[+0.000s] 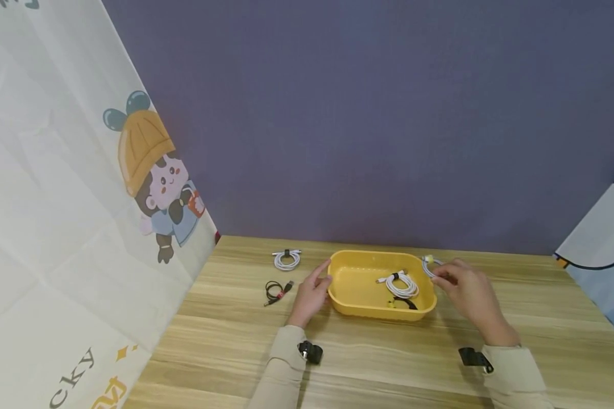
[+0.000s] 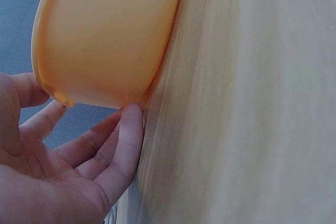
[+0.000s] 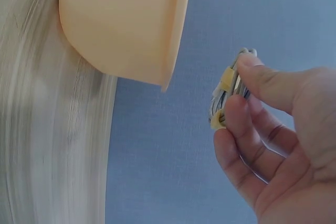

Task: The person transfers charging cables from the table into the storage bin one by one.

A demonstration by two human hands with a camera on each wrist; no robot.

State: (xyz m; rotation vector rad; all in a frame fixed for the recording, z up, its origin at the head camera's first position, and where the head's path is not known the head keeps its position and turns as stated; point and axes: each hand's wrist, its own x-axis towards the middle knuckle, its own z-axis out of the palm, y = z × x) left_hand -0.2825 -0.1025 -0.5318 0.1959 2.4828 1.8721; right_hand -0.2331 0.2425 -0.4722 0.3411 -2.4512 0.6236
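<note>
Looking at the head view: right hand [image 1: 468, 292] pinches a coiled white cable with yellow tie [image 1: 430, 263] just outside the far right corner of the yellow tray [image 1: 360, 309], at rim height. Tray opening lies to the left of the grip. Left hand [image 1: 311, 295] rests open against the tray's left end. Another white coil [image 1: 401, 284] sits inside the tray; a white bundle [image 1: 286, 259] and a black cable [image 1: 276, 291] lie on the table [image 1: 225, 341], nearer the left hand.

Left wrist view: straight fingers [image 2: 126, 140] touch the tray wall [image 2: 105, 35] near its base, holding nothing.

Right wrist view: thumb and fingertips [image 3: 233, 111] grip the coil [image 3: 226, 90], clear of the tray rim [image 3: 176, 40], not touching.
</note>
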